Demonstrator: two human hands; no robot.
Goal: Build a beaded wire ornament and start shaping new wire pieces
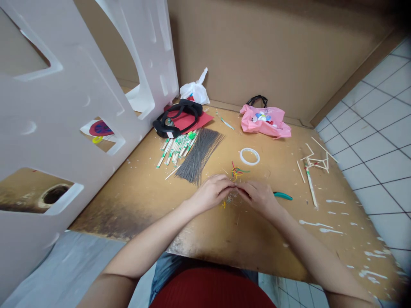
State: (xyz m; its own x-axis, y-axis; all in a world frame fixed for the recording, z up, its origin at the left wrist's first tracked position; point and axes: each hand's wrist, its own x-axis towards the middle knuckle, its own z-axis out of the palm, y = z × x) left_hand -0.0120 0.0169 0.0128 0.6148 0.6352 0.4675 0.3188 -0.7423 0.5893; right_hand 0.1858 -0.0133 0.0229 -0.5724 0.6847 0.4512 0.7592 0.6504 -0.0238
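My left hand (215, 191) and my right hand (257, 196) meet fingertip to fingertip over the middle of the table. Both are closed in a pinch, and what lies between the fingers is too small to make out. Just beyond them is a small tangle of red, yellow and green strands (236, 171). Thin clear scraps and a yellow bit (224, 205) show below the fingers. A teal-handled tool (283, 196) lies right of my right hand, its other end hidden behind that hand. Beyond my left hand spreads a bundle of thin grey wires (199, 156).
Paper-wrapped chopsticks (175, 147) lie beside a black headset strap (180, 119) on red paper (205, 121). A white tape ring (249, 156), a pink bag (266, 122) and a white bag (195, 91) stand farther back. A stick frame (316, 162) lies right; a white plastic panel (73, 85) rises left.
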